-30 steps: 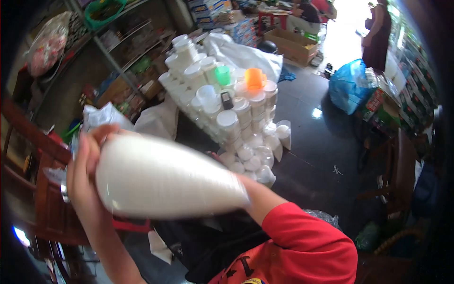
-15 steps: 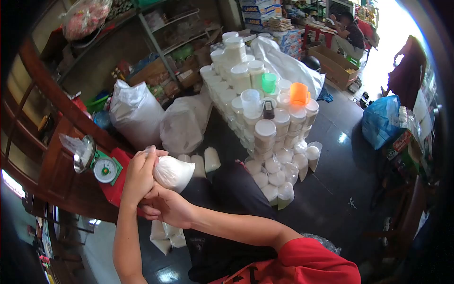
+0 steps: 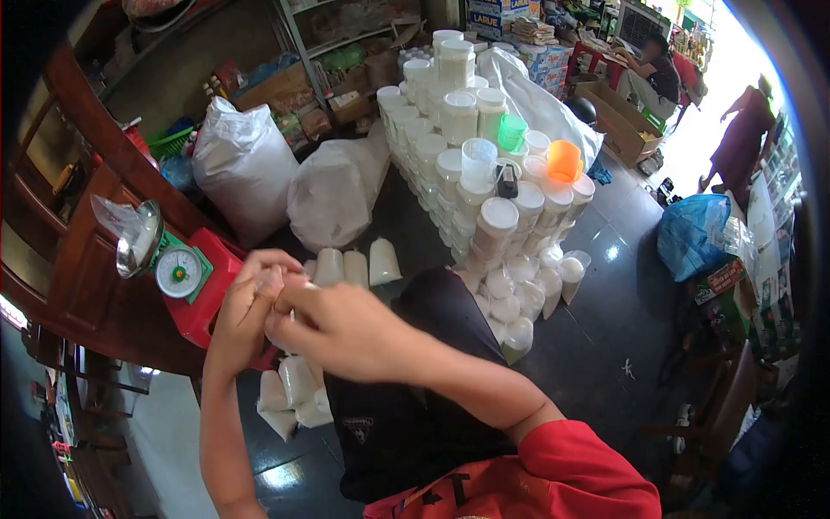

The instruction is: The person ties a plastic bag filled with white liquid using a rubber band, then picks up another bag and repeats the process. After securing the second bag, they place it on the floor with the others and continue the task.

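Hands are brought together at chest height above the dark-trousered lap: the left hand [image 3: 246, 316] and the right hand [image 3: 346, 333] are pinched around the twisted neck of a small clear plastic bag [image 3: 304, 285], of which only a sliver of white is seen between the fingers. Both hands are closed tightly on that neck; the filled body of the bag is hidden behind the right hand, so its fill cannot be judged.

By the look of the finished bags [image 3: 294, 389] lying on the dark floor below, and the three standing bags [image 3: 354, 266] beyond the knuckles, the bag is judged to be soft and shapeless, moderately heavy for its size, with a thin film that could be punctured or could slip if squeezed at the belly. The twisted neck is judged the best place to hold it, with a palm underneath for support.

A red kitchen scale [image 3: 186, 281] with a steel pan stands just to the left, against a wooden cabinet. Two large white sacks [image 3: 246, 169] are set behind, and a tall stack of white-lidded plastic tubs [image 3: 471, 164] is built to the right, topped by an orange cup [image 3: 564, 160] and a green cup [image 3: 512, 131].

Little writing can be read: on a blue and white carton [image 3: 494, 12] at the top, letters resembling "LARUE" are made out; other labels are too small or blurred.
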A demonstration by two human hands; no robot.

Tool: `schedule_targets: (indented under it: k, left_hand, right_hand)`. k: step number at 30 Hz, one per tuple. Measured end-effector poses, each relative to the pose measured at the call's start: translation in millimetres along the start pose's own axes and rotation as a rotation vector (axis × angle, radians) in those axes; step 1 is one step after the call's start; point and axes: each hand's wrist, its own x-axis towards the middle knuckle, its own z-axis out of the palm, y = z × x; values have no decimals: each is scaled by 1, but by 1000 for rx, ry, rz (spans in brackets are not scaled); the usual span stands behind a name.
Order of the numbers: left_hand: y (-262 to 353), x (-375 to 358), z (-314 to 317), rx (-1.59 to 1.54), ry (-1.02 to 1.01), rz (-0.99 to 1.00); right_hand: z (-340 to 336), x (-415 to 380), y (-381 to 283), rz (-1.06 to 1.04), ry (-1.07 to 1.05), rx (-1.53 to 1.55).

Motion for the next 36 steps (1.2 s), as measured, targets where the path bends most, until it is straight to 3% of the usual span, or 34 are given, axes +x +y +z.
schedule_targets:
  k: [1, 2, 5, 6, 8, 16, 18, 20, 22, 26, 28, 33, 36]
  left_hand:
    - [10, -3, 16, -148, 179, -112]
    - [6, -7, 23, -153, 175, -114]
    - [-33, -15, 45, -17, 556, -36]
    - [-42, -24, 47, -25, 548, -38]
    - [-27, -31, 50, 162, 502, -25]
    - [-5, -43, 29, 101, 299, -78]
    - [-4, -44, 20, 35, 237, -65]
    - [-4, -46, 15, -221, 172, -174]
    - [-10, -49, 14, -238, 164, -150]
    - [-15, -54, 18, -306, 207, -110]
    - [-9, -58, 16, -327, 205, -145]
    - [0, -63, 14, -277, 159, -155]
    - [4, -64, 17, -267, 167, -178]
  right_hand:
    - [-3, 1, 4, 11, -15, 71]
    - [-3, 2, 11, 14, -24, 142]
    - [13, -4, 39, -22, -4, 425]
    - [17, -8, 41, -13, 3, 423]
    - [19, -18, 41, 73, -7, 735]
    - [11, -23, 34, 180, -53, 860]
    - [8, -23, 33, 334, -8, 909]
    - [12, -25, 33, 365, -23, 991]
    - [13, -27, 30, 465, -13, 1156]
    - [8, -29, 6, 441, 25, 1291]
    - [2, -33, -2, 543, -83, 1527]
    - [5, -40, -4, 490, -118, 1566]
    - [8, -44, 2, 437, -122, 1389]
